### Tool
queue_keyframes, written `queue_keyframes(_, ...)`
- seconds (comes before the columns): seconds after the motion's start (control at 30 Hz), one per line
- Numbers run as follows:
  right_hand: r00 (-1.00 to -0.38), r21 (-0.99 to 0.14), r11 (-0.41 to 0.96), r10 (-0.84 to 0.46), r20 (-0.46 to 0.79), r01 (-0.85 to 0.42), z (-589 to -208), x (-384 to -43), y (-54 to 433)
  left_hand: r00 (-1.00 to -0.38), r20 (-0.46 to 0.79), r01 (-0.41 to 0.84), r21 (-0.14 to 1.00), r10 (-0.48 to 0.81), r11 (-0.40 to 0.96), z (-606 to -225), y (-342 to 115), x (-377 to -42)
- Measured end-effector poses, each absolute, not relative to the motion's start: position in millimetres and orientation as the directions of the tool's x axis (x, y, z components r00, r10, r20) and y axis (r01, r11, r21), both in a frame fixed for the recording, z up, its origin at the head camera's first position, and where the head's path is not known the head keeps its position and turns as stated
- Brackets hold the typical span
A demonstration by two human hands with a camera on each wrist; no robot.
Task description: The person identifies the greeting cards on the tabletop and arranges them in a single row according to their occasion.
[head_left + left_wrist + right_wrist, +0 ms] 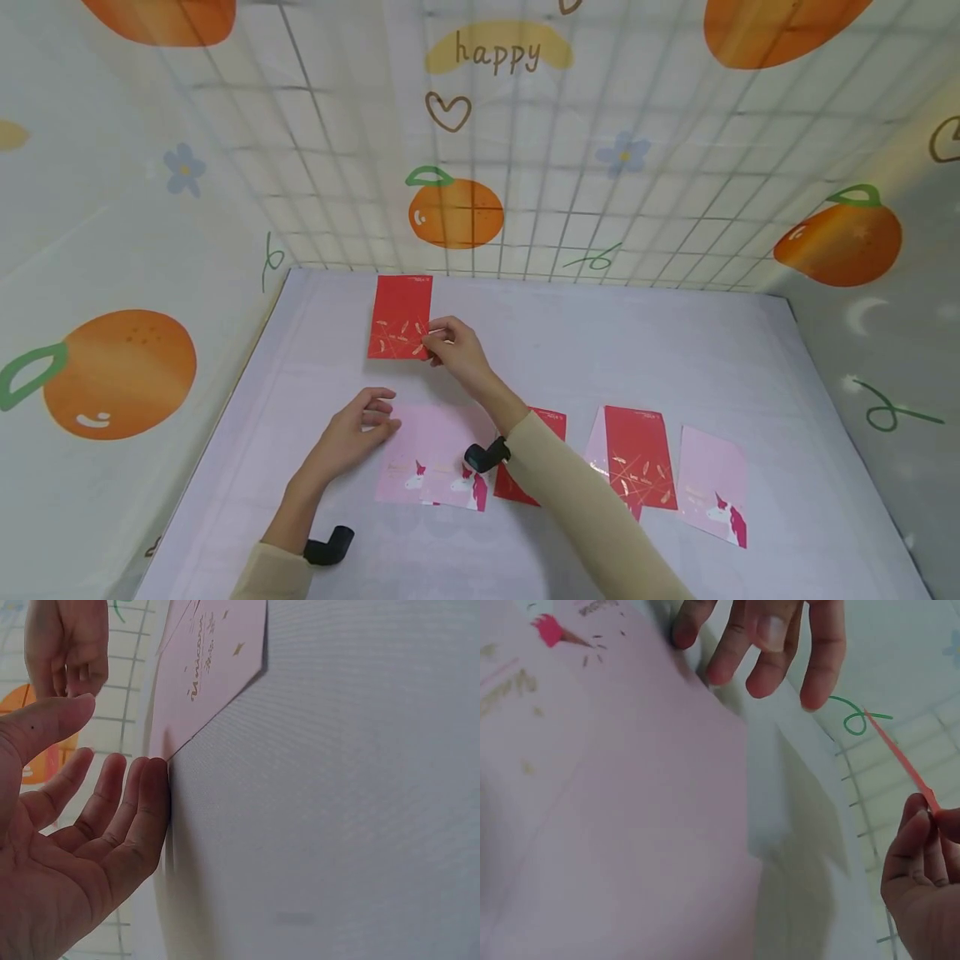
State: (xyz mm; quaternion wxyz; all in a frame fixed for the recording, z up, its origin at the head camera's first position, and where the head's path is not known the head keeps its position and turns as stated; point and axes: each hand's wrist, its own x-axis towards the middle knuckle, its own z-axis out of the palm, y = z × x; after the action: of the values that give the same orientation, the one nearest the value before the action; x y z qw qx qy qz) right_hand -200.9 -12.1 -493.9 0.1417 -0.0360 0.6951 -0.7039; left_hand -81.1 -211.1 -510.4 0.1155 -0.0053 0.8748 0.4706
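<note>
My right hand (462, 357) pinches a red envelope (400, 312) by its lower right corner, above the far left part of the table. In the right wrist view this envelope (898, 748) shows nearly edge-on between thumb and fingers. My left hand (354, 433) is empty, its fingers spread and slightly bent. It hovers at the left upper edge of pink unicorn envelopes (401, 437) that lie side by side. The left wrist view shows its fingertips (155, 771) right by a corner of the pink envelope (217, 667).
Partly under my right forearm lies another red envelope (551, 423). Farther right, a red envelope (641, 454) overlaps pink ones, and a single pink envelope (712, 479) lies beside it. A wire grid (562, 192) behind printed cloth closes off the back of the white table (600, 342).
</note>
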Motion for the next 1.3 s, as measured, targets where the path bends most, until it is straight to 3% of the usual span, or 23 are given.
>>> queue_keyframes(0.2, -0.943, -0.968, -0.005, -0.229, -0.243, 0.251, -500, -212, -33, -0.973, -0.212, -0.123, 0.815, 0.095, 0.567, -510, -212, -82)
queue_keyframes(0.6, -0.93, -0.942, 0.011, -0.156, -0.334, 0.336, -516, -220, -54, -0.966, -0.234, -0.132, 0.814, 0.111, 0.565, -512, -213, -84)
queue_keyframes(1.3, -0.928, -0.933, 0.123, -0.121, -0.352, 0.337, -520, -217, -63, -0.965, -0.228, -0.122, 0.823, 0.126, 0.555, -509, -212, -81)
